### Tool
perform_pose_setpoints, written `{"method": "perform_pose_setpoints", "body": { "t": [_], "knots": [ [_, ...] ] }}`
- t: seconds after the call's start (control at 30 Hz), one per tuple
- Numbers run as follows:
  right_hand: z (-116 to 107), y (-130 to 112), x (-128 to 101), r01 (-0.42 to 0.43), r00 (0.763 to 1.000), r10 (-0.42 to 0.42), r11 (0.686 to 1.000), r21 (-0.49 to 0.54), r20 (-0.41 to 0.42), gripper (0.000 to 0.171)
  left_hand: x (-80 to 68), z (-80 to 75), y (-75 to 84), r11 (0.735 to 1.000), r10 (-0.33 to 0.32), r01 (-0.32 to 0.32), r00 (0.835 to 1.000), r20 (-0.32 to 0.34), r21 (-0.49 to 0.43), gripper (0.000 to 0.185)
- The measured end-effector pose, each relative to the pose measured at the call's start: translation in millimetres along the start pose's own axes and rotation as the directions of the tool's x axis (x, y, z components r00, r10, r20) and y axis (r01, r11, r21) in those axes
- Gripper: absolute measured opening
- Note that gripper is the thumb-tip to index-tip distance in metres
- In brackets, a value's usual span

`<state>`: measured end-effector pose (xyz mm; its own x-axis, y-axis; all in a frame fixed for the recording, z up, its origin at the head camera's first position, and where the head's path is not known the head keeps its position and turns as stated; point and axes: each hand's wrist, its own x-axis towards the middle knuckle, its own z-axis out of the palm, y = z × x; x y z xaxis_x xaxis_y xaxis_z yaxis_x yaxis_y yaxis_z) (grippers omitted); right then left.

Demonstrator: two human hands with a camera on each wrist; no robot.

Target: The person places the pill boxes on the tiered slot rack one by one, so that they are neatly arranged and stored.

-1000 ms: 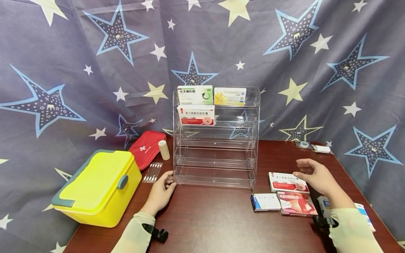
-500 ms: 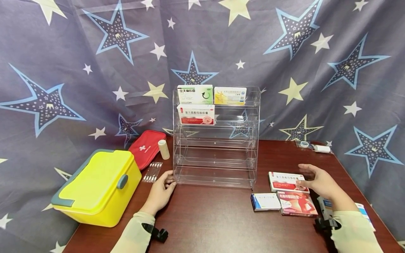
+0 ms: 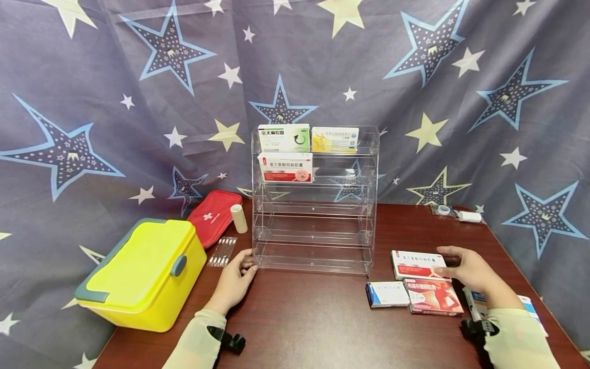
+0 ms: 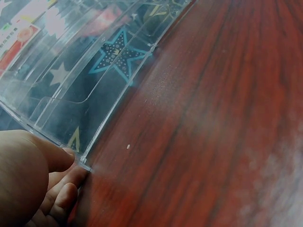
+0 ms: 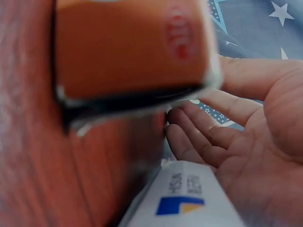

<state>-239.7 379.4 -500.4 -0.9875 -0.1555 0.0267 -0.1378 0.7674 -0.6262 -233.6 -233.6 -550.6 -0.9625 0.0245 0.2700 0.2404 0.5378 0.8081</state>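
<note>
A clear acrylic display rack [image 3: 313, 265] stands mid-table with medicine boxes in its upper tiers: a green-white box [image 3: 284, 138], a yellow-white box [image 3: 334, 140] and a red-white box [image 3: 286, 168]. My left hand [image 3: 234, 282] pinches the rack's lower left corner; the left wrist view shows thumb and fingers around the edge [image 4: 84, 163]. Another red-white medicine box [image 3: 417, 264] lies flat on the right. My right hand [image 3: 475, 269] reaches over its right end, thumb overlapping the printed face and index finger by the far corner. In the right wrist view, the fingers [image 5: 189, 130] are loosely extended.
Near the right hand lie a blue-white box [image 3: 388, 295], a red box [image 3: 433, 297] and further boxes partly under the forearm. At left are a yellow case [image 3: 143, 277], red pouch [image 3: 214, 215], bandage roll [image 3: 238, 219] and cotton swabs [image 3: 223, 251]. A starry curtain hangs behind.
My right hand has shifted slightly right and lowered, bringing thumb and index finger to the right end of the red-white box. The left hand and the rack stay put.
</note>
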Motion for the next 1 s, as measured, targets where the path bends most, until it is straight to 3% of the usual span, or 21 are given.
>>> {"method": "perform_pose_setpoints", "body": {
  "t": [0.23, 0.7, 1.0],
  "knots": [
    [0.9, 4.1, -0.7, 0.003, 1.000, -0.003, 1.000, -0.019, 0.020, 0.064, 0.2, 0.7, 1.0, 1.000, 0.003, -0.003, 1.000, -0.004, -0.004, 0.042],
    [3.5, 7.4, -1.6, 0.009, 1.000, -0.009, 0.997, 0.076, 0.006, 0.048, 0.6, 0.6, 0.9, 1.000, 0.000, 0.000, 1.000, 0.001, -0.010, 0.041],
    [3.8, 7.4, -1.6, -0.001, 1.000, 0.001, 0.998, 0.066, -0.002, 0.061, 0.4, 0.2, 0.5, 1.000, 0.006, -0.006, 1.000, -0.001, -0.019, 0.041]
  ]
}}
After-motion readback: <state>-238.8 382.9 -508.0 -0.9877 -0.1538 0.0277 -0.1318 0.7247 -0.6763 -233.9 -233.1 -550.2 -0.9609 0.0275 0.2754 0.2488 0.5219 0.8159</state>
